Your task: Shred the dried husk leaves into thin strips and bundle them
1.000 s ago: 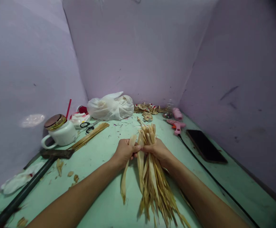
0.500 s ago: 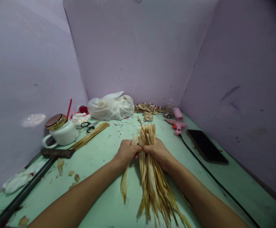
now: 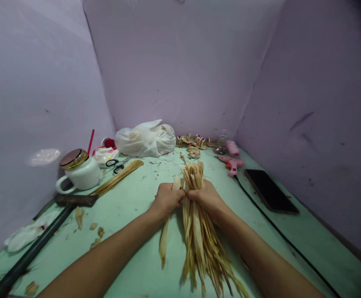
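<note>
A thick bundle of dried, straw-coloured husk strips stands between my hands, its cut ends at the top and its long loose ends fanning toward me. Wrapped around the upper part of the bundle is my right hand, its thumb across the front. Beside it, my left hand pinches a single pale husk strip, whose tail hangs below the fist. Both thumbs meet at the left side of the bundle. The fingers behind the bundle are hidden.
Left: a hammer, a white mug, scissors and a bunch of thin stalks. Back: a white plastic bag and small woven pieces. Right: a pink glue gun, its cord and a phone.
Very little differs. The hanging tail of the strip in my left hand has swung slightly, and the bundle's lower ends have shifted a touch. Both hands keep their grip.
</note>
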Demonstrator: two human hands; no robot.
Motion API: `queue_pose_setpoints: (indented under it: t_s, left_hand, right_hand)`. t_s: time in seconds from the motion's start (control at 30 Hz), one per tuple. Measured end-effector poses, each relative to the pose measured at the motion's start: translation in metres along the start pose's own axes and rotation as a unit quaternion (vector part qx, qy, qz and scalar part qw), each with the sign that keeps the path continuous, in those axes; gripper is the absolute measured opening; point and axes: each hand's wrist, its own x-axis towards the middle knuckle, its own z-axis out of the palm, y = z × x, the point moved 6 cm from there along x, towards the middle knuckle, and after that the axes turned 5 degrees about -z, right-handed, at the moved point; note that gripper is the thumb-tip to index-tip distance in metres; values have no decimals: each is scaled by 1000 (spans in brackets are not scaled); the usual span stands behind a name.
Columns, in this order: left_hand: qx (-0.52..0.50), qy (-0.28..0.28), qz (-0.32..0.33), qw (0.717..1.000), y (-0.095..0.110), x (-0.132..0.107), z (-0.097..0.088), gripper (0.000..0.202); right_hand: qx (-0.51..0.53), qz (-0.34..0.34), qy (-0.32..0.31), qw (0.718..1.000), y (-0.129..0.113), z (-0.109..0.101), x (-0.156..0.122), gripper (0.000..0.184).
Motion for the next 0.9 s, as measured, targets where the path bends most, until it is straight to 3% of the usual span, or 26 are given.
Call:
queue_pose_setpoints:
  t_s: [0.1, 0.2, 0.5, 0.67, 0.77, 0.9]
  left_hand:
    - [-26, -29, -20, 999, 1, 0, -2, 9]
    - [-12, -56, -12, 998, 7, -2, -3, 11]
    - [25, -38, 18, 999, 12, -5, -4, 11]
    - [6, -46, 36, 998, 10, -5, -1, 15]
    - [-30, -70, 4, 997, 6, -3, 1, 13]
    - [-115, -124, -49, 984, 1, 2, 0, 9]
  right_hand:
    - [56, 39, -22, 997, 7, -1, 0, 28]
    - [68, 31, -31, 997, 7, -2, 0, 28]
    - [74, 23, -40, 996, 3, 2, -2, 25]
    - [28, -13, -11, 999, 1, 1, -2, 19]
    - [66, -5, -27, 997, 0, 5, -4, 22]
    - [157, 67, -60, 983, 3, 8, -6, 23]
